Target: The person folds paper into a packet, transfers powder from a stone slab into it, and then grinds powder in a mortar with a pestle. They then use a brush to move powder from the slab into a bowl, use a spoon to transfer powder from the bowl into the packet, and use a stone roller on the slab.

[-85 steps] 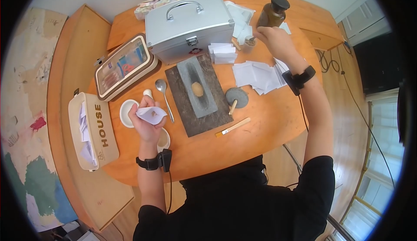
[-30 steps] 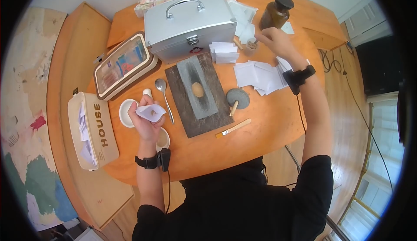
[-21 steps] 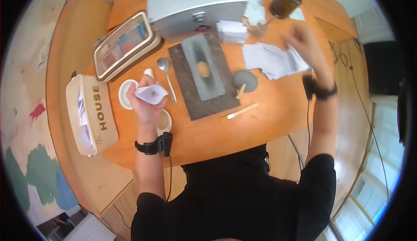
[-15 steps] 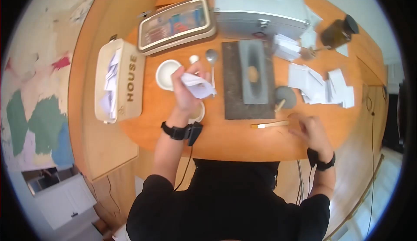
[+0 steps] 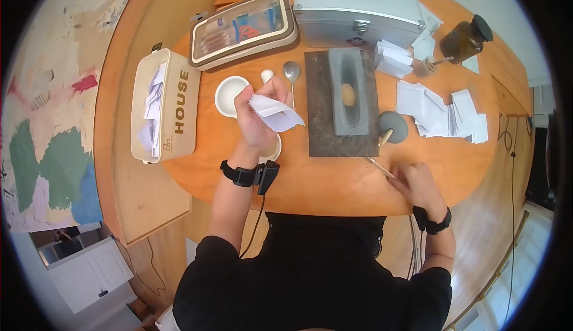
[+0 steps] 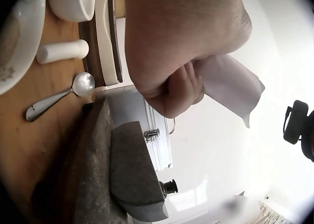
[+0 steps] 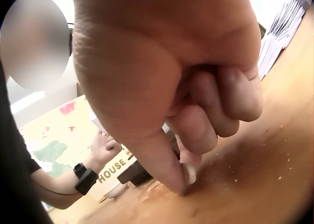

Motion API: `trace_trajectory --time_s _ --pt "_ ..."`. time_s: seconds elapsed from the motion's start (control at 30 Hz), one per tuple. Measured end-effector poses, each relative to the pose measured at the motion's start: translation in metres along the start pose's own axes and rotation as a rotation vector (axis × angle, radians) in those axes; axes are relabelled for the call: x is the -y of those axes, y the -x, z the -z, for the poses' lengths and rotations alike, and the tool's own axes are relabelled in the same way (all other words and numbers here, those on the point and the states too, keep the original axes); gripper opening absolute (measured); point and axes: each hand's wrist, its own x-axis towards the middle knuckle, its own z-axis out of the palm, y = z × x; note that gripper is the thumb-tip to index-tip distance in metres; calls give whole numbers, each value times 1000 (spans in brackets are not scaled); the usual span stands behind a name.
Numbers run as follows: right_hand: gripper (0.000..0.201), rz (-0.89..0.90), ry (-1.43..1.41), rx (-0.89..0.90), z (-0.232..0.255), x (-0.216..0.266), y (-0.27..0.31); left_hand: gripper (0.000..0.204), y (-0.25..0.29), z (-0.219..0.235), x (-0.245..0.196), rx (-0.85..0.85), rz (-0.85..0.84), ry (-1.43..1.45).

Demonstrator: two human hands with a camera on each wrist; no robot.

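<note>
The left hand (image 5: 258,116) grips a folded white paper (image 5: 276,113), raised above the table by the white bowl (image 5: 231,96); the left wrist view shows its fingers curled round the paper (image 6: 232,85). At the table's front right, the right hand (image 5: 418,183) pinches the wooden handle of a brush (image 5: 379,167) between thumb and finger, just below the dark board (image 5: 323,144). In the right wrist view the hand (image 7: 167,87) has its thumb and fingertip together low over the tabletop, other fingers curled. A grey stone trough (image 5: 339,105) stands on the board.
A round grey stone (image 5: 394,127) with a wooden handle lies right of the board. Beyond are white papers (image 5: 424,107), a small cup (image 5: 425,67), a brown bottle (image 5: 459,43) and a silver case (image 5: 358,9). A spoon (image 5: 292,71) and the HOUSE bin (image 5: 185,129) are leftward.
The right hand has come from the small cup and bottle to the front edge and taken hold of the brush. A stick now leans in the cup. The head view has shifted; the left hand keeps the paper.
</note>
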Motion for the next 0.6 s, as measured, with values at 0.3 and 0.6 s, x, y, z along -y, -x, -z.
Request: trace_trajectory --time_s 0.3,0.6 --pt "13 249 -235 -267 52 75 0 59 -6 1 5 31 8 -14" --pt "9 298 -266 -311 32 102 -75 62 -11 -8 5 72 91 -357"
